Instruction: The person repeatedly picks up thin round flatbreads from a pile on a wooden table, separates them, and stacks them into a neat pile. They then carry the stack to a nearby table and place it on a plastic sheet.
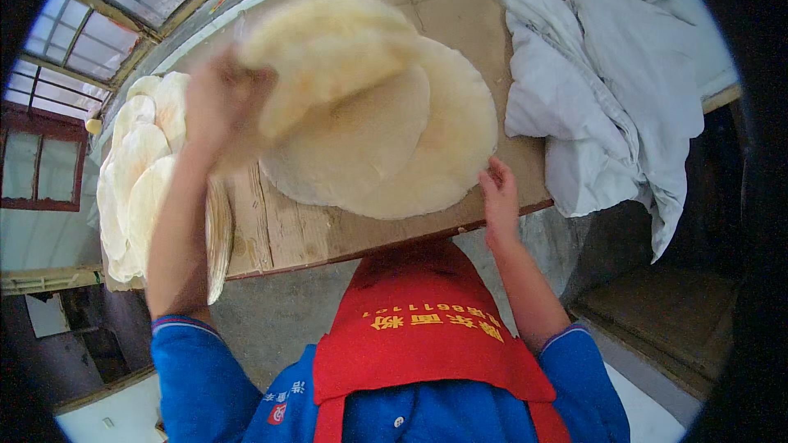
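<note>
My left hand (225, 98), blurred by motion, grips the left edge of a large thin flatbread (332, 43). That flatbread is partly raised and folded over. Beneath it, a pale round flatbread (363, 154) overlaps a wider one (458, 111) on the wooden table. My right hand (502, 197) is by the lower right rim of the wider flatbread, its fingertips at or very near the edge. Nothing shows between its fingers, which are slightly apart. To the left, partly behind my left forearm, is a tall stack of flatbreads (144, 154).
A crumpled white cloth (578, 86) covers the table's right end and hangs over its edge. The wooden tabletop (308, 227) ends just before my red apron (425, 332). Barred windows (104, 18) are at the upper left. Concrete floor (283, 314) shows below the table.
</note>
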A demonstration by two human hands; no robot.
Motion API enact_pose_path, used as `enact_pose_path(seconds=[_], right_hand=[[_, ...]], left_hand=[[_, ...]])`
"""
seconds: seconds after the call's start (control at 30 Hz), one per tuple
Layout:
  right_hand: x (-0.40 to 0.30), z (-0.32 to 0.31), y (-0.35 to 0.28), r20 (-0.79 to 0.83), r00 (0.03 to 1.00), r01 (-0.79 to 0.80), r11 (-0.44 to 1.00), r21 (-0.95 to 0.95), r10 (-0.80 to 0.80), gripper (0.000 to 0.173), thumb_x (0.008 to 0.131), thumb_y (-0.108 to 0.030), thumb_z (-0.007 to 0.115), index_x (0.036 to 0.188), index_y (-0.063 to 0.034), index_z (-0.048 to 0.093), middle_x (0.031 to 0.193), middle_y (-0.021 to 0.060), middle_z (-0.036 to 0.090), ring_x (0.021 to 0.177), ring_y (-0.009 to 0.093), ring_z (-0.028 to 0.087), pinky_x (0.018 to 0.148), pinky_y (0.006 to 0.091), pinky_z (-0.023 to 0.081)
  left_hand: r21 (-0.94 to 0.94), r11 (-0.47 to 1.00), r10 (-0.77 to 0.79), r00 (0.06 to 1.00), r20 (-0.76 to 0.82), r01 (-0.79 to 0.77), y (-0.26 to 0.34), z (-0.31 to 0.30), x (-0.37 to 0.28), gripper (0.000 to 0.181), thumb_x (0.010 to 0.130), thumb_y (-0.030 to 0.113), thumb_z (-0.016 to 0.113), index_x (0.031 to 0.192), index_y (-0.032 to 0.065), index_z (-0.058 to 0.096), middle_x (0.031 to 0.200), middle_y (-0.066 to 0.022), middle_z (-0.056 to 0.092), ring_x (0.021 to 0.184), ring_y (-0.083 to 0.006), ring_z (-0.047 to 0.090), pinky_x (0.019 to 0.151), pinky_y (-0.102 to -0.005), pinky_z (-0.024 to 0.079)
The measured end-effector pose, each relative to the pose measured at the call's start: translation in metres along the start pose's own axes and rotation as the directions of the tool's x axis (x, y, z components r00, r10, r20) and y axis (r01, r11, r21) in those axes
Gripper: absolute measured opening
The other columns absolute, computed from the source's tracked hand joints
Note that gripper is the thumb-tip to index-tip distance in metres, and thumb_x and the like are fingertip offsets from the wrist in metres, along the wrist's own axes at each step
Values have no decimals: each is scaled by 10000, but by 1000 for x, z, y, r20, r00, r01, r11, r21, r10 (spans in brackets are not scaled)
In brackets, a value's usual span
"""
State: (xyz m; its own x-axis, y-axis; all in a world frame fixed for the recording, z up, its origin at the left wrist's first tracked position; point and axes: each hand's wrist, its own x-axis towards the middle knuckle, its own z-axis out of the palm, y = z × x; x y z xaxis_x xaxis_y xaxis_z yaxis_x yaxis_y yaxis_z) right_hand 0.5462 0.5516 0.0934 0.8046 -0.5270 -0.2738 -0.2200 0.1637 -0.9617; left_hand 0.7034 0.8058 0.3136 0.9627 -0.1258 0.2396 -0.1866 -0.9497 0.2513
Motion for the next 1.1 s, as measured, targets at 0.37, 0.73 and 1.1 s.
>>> enact_pose_path(seconds=[0.37,0.73,1.1], right_hand=[[29,-4,-24,263,956,-227,890,395,126,306,859,-94,492,1135,28,442,1062,116,541,952,181,527,849,290,425],[138,69,-13,320,923,-276,948,159,215,211,786,-112,556,932,40,538,814,90,559,713,156,532,612,256,433],[127,84,-13,493,806,-299,944,-138,328,196,822,-155,519,914,14,559,798,102,570,700,188,563,609,302,463]], left_hand=[[-86,903,358,848,-391,-421,-8,-8,-1,365,673,64,685,1022,51,581,849,-138,630,698,-249,621,624,-298,484],[68,957,283,858,-428,-282,-23,-47,69,266,728,287,663,843,58,592,679,-122,610,581,-255,577,532,-334,430],[143,952,281,959,-44,-272,-18,152,-91,258,583,22,572,828,55,501,716,-75,489,695,-252,503,639,-371,412]])
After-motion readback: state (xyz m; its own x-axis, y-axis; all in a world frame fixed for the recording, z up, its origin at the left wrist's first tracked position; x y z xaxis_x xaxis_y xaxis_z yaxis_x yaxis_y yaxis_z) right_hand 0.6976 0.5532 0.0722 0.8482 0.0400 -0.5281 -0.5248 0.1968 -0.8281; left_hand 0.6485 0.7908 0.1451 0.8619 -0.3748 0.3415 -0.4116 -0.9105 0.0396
